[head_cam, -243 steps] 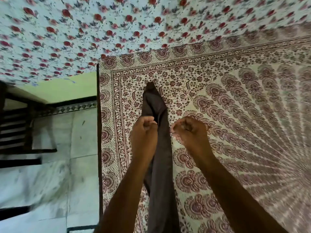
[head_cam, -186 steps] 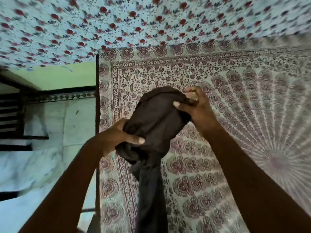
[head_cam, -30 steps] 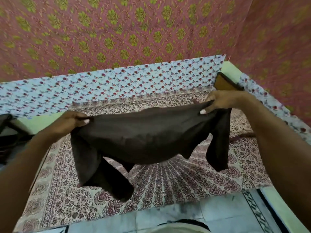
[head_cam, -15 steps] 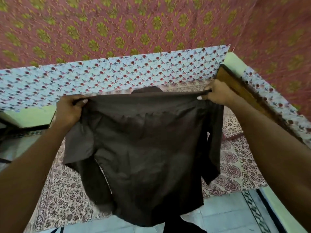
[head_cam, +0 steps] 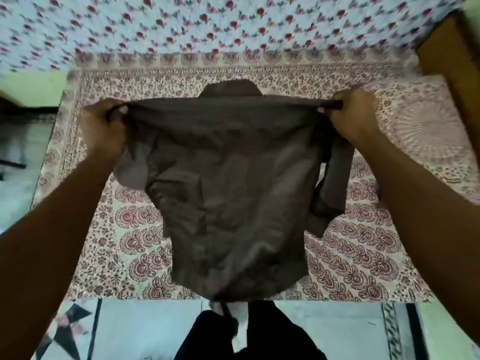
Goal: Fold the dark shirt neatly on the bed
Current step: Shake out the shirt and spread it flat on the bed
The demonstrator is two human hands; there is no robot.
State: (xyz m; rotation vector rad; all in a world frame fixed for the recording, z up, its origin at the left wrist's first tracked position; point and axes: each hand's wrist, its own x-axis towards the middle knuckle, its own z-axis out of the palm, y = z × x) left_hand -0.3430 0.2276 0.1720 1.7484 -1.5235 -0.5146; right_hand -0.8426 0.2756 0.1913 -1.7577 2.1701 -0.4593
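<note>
Dark shirt [head_cam: 228, 183] held up by its shoulders over the patterned bedspread [head_cam: 363, 255], collar toward 12 o'clock, hem hanging toward 6 o'clock past the bed's near edge. Left hand [head_cam: 104, 128] at 10 o'clock, fingers curled round one shoulder; right hand [head_cam: 348, 118] at 2 o'clock, pinching the other. Right sleeve [head_cam: 332, 188] dangling at 3 o'clock. Judged barely begun: spread open, not laid flat, no fold made; sleeves and body all left to fold.

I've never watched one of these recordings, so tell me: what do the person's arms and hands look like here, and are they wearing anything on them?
Both forearms are bare, with no sleeves in view. The left hand and right hand wear no gloves, and no watch or bracelet shows. Motion blur hides finer detail, such as rings.
</note>
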